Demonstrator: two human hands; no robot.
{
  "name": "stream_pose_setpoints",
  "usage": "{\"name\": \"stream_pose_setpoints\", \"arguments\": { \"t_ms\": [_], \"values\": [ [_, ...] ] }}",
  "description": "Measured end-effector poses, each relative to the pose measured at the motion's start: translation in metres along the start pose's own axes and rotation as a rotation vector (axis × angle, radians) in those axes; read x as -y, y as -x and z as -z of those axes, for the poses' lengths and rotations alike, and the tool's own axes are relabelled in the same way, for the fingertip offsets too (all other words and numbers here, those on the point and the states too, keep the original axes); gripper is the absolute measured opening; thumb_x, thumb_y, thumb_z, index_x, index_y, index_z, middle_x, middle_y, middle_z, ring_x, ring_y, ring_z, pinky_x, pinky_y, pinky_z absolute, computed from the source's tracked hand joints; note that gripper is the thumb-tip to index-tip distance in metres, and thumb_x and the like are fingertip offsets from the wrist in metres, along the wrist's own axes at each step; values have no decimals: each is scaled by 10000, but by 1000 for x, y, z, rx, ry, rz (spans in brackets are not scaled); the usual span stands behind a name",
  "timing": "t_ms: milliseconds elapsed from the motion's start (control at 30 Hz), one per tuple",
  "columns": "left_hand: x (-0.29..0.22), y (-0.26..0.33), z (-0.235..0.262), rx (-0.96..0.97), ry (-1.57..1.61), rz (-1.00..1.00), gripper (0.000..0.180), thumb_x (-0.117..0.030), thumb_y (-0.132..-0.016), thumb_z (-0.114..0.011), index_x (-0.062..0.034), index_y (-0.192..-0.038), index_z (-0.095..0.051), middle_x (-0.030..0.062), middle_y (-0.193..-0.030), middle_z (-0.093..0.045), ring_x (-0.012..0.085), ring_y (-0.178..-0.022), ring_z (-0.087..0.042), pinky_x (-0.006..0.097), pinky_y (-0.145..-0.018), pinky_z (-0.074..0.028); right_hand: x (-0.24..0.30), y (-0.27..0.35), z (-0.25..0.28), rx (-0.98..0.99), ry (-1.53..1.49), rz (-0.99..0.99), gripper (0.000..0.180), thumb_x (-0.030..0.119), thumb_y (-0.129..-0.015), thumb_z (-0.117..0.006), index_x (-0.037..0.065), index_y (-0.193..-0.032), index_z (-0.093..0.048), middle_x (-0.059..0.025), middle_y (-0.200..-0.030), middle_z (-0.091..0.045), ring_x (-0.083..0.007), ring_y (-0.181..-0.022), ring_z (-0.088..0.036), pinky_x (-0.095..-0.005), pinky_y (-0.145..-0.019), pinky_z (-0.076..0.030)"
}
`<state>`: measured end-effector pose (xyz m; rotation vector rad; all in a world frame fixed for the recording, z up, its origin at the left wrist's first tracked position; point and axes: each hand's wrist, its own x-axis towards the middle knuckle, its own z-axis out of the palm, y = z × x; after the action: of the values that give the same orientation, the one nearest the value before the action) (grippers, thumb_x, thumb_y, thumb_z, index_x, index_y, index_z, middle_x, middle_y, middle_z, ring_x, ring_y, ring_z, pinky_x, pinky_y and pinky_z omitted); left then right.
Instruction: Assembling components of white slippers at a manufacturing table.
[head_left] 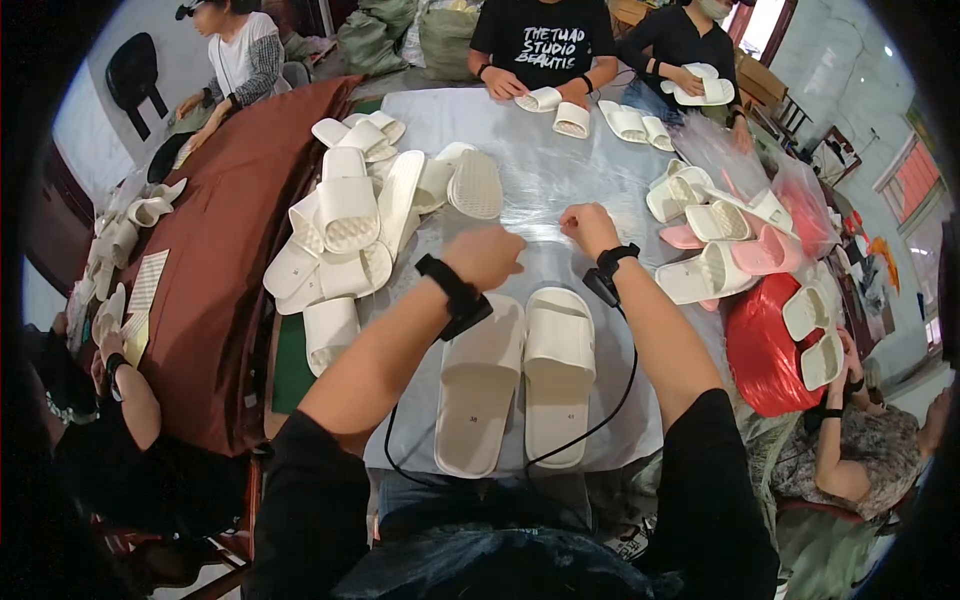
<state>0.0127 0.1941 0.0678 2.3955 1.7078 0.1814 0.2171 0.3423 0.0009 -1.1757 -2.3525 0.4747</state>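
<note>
Over the middle of the table, my left hand [485, 255] is closed with its fingers curled under. To its right my right hand [590, 230] is also closed, knuckles up, with a gap between the two. Whatever either may hold is hidden or too small to name. Just below them, close to my body, lie two cream slide slippers side by side: a left slipper [478, 405] and a right slipper [559, 390], soles down, heels toward me. Beyond my left hand a cream slipper [474, 185] with a textured sole rests at the edge of the heap.
A heap of cream slippers [350, 205] covers the table's left side. At the right are cream and pink slippers [715, 245] and a red plastic bundle [770, 350]. Several co-workers sit around, some handling slippers. A black cable [610, 412] crosses the right slipper.
</note>
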Motion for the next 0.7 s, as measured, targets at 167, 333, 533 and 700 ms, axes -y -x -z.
{"name": "stream_pose_setpoints", "arguments": {
  "t_ms": [167, 333, 533, 700],
  "values": [
    [21, -48, -32, -241, -142, -125, 417, -206, -824, -637, -188, -1233, -557, 209, -1125, -562, 400, -1064, -533, 462, -831, -483, 21, -6, 12, -101, -109, 64, 85, 101, -785, -606, 29, -802, -647, -131, -721, -647, -271, -665, -608, -335, -637, -470],
    [33, -74, -65, -37, -226, -52, 453, -118, -844, -561, -224, -1283, -518, 200, -1154, -529, 406, -1075, -514, 428, -908, -462, 26, 5, 46, -152, -410, -79, 65, 66, -798, -593, 9, -819, -615, -76, -667, -624, -149, -623, -590, -286, -596, -456],
    [31, -74, -67, -114, -222, -38, 440, -69, -841, -532, -230, -1249, -566, 187, -1079, -548, 364, -1040, -534, 425, -844, -493, 7, 7, 76, -198, -342, -187, 95, 93, -772, -670, 16, -827, -675, -87, -690, -640, -163, -614, -586, -289, -609, -467],
    [29, -72, -63, -313, -154, -78, 371, -47, -805, -573, -181, -1146, -633, 175, -1028, -563, 367, -1012, -536, 424, -822, -501, -6, 9, 74, -253, -102, 8, 87, 84, -781, -652, 14, -830, -670, -110, -749, -666, -193, -667, -622, -298, -645, -477]
  ]
}}
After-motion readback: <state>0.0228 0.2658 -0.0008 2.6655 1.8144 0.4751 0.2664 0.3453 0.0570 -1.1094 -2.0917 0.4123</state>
